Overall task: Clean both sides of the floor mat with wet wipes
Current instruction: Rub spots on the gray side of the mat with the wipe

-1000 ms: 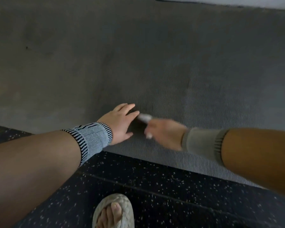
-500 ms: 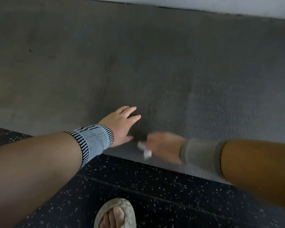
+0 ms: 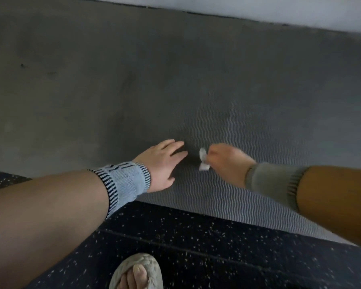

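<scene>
While the left hand (image 3: 163, 163) lies flat with straight fingers on the grey mat (image 3: 196, 80), the right hand (image 3: 225, 161) just beside it curls round a crumpled white wipe (image 3: 203, 159), pressed to the ribbed surface between the 2 hands. A sandalled foot (image 3: 137, 272) stands on the speckled floor (image 3: 217, 247) below the left hand.

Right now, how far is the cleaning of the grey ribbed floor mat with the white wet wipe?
Nothing shows as finished: no wiped patch is visible. In hand: the right hand grips the crumpled white wet wipe on the grey ribbed floor mat, near its front edge, while the left hand presses flat beside it. Left: the far stretch and the underside.
</scene>
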Available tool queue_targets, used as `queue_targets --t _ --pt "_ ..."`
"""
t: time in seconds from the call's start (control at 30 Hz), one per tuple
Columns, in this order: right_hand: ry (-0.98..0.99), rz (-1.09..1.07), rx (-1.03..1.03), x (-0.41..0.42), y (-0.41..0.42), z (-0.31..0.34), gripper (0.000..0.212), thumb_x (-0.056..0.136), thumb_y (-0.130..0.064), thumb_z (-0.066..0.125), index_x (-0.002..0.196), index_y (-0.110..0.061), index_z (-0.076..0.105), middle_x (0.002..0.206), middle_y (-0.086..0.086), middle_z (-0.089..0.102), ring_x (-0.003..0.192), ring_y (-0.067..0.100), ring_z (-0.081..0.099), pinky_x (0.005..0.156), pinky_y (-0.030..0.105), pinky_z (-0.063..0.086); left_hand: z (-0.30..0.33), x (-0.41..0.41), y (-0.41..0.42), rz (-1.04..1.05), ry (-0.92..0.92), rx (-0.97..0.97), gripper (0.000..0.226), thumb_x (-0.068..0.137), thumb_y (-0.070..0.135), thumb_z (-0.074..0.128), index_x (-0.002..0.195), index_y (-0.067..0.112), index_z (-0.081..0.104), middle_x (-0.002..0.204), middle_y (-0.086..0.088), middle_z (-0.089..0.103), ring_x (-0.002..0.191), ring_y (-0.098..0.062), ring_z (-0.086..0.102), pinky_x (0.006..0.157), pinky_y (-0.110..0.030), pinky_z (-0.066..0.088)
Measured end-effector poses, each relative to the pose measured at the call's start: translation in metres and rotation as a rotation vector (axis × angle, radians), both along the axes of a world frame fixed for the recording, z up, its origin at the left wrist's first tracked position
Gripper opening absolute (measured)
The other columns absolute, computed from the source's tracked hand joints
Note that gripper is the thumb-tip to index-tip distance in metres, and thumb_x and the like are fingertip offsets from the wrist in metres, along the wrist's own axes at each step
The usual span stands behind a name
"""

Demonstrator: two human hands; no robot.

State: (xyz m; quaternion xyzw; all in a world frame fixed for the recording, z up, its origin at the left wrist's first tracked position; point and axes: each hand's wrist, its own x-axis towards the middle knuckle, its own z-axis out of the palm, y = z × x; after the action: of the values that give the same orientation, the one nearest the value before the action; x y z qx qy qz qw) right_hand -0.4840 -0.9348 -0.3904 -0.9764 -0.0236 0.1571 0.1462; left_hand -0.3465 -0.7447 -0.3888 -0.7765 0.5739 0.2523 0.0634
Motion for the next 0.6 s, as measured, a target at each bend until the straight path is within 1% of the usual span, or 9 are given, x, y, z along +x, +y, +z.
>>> queue_targets --t 0.1,0.17,0.23,0.33,0.37,0.43,0.53,0.57,0.6 --pt "0.186 0.272 0.217 -0.053 0.039 0.006 0.035 0.089 -0.009 0.053 0.121 -0.023 0.046 0.107 -0.002 0.049 0.098 0.017 0.050 0.083 0.031 0.050 0.001 -0.002 -0.014 -0.031 -0.002 -0.010 0.081 0.088 0.039 0.061 0.153 0.020 0.016 0.161 0.000 0.002 0.148 -0.021 0.002 0.118 -0.044 0.024" --pt "0.267 0.337 0.255 -0.060 0.038 0.010 0.033 0.089 -0.008 0.054 0.116 -0.026 0.048 0.098 -0.005 0.050 0.089 0.012 0.049 0.079 0.030 0.052 0.002 0.000 -0.021 -0.017 -0.017 -0.012 0.083 0.088 0.039 0.061 0.153 0.018 0.016 0.161 -0.002 0.002 0.148 -0.023 0.003 0.118 -0.043 0.023" --pt "0.183 0.181 0.184 -0.035 0.005 0.002 0.023 0.092 -0.011 0.052 0.112 -0.021 0.058 0.082 -0.007 0.048 0.075 0.010 0.047 0.076 0.029 0.050 0.002 0.002 -0.024 -0.007 -0.039 0.011 0.084 0.088 0.039 0.062 0.153 0.016 0.014 0.161 -0.002 0.001 0.148 -0.023 0.002 0.119 -0.042 0.022" --pt "-0.034 -0.193 -0.030 0.001 -0.042 -0.007 0.021 0.093 -0.009 0.049 0.111 -0.016 0.056 0.096 -0.002 0.051 0.085 0.014 0.049 0.075 0.025 0.039 -0.002 0.002 -0.024 0.029 -0.038 0.068 0.087 0.089 0.043 0.061 0.154 0.017 0.009 0.161 -0.001 -0.006 0.148 -0.023 -0.002 0.116 -0.039 0.022" --pt "-0.050 -0.231 -0.050 0.002 -0.040 -0.008 0.020 0.092 -0.007 0.049 0.109 -0.016 0.057 0.096 -0.001 0.052 0.086 0.015 0.051 0.073 0.026 0.039 -0.002 0.003 -0.025 0.037 -0.039 0.082 0.088 0.088 0.044 0.061 0.154 0.017 0.008 0.161 -0.001 -0.007 0.148 -0.023 -0.003 0.116 -0.040 0.022" --pt "-0.021 -0.109 0.022 -0.011 -0.014 -0.007 0.026 0.089 -0.005 0.052 0.111 -0.015 0.061 0.097 0.000 0.054 0.091 0.018 0.054 0.076 0.029 0.045 -0.002 0.007 -0.027 0.048 -0.044 0.095 0.093 0.087 0.048 0.062 0.154 0.016 0.008 0.161 -0.003 -0.009 0.148 -0.023 -0.004 0.118 -0.040 0.022" --pt "0.092 0.270 0.174 -0.035 0.023 -0.001 0.032 0.083 -0.006 0.062 0.113 -0.017 0.062 0.108 0.001 0.055 0.100 0.018 0.052 0.087 0.033 0.051 -0.002 0.013 -0.027 0.074 -0.023 0.106 0.095 0.085 0.053 0.062 0.154 0.016 0.009 0.161 -0.003 -0.008 0.148 -0.022 -0.004 0.118 -0.040 0.020" --pt "0.057 0.301 0.193 -0.027 0.014 -0.005 0.028 0.082 -0.008 0.063 0.108 -0.019 0.064 0.106 0.000 0.055 0.100 0.017 0.053 0.085 0.032 0.051 -0.002 0.013 -0.026 0.081 -0.018 0.101 0.093 0.086 0.053 0.061 0.154 0.017 0.010 0.162 -0.002 -0.007 0.148 -0.022 -0.004 0.118 -0.040 0.020" --pt "-0.004 0.214 0.190 -0.014 -0.003 -0.007 0.022 0.081 -0.012 0.063 0.102 -0.021 0.065 0.102 -0.001 0.056 0.099 0.017 0.054 0.081 0.032 0.049 -0.003 0.014 -0.025 0.090 -0.016 0.089 0.088 0.088 0.052 0.058 0.154 0.018 0.011 0.162 -0.001 -0.006 0.148 -0.021 -0.003 0.118 -0.040 0.021"
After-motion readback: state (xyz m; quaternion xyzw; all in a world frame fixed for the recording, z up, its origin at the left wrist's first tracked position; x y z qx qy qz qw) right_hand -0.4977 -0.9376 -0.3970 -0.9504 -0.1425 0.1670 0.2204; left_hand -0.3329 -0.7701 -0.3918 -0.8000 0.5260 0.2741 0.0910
